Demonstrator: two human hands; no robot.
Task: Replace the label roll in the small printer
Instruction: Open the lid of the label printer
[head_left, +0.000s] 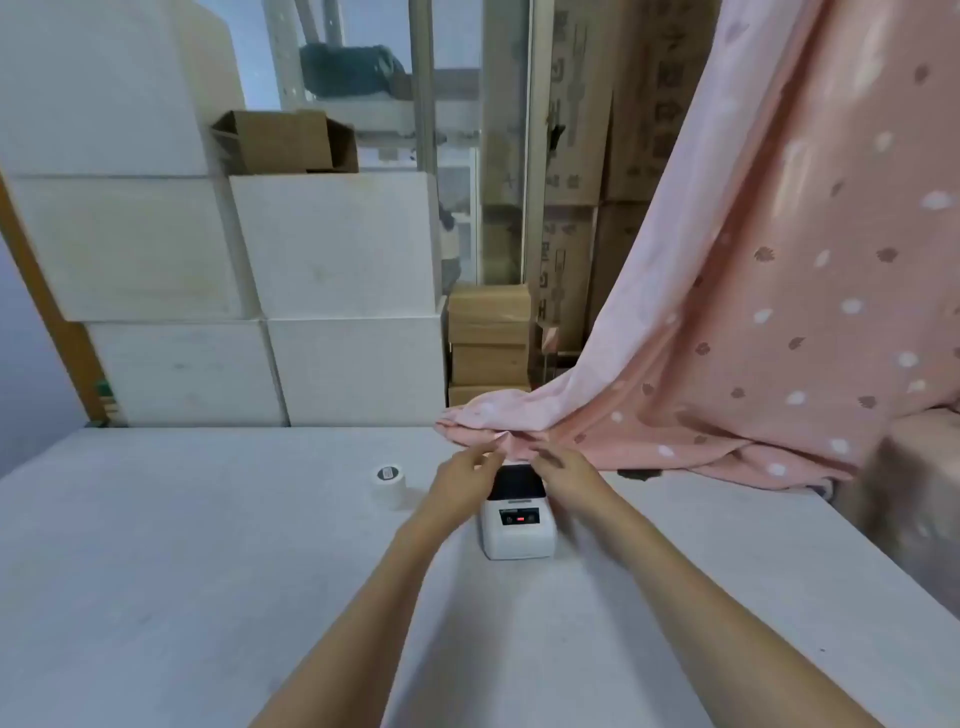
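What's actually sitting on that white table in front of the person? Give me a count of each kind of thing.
Label printer: 1
Label roll: 1
Pink patterned cloth, draped onto the table's far edge: 1
Small dark object beside the cloth, too blurred to identify: 1
Total: 4

Both hands, left and right, are at the printer's top.

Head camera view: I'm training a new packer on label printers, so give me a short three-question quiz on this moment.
1. True or false: the small white label roll stands on the grey table, apart from the white box-shaped printer.
2. Which is nearer the roll: A left hand, B right hand?
3. Fill in: behind the printer drapes a pink spotted ____.

Key: 1 true; 2 A; 3 cloth.
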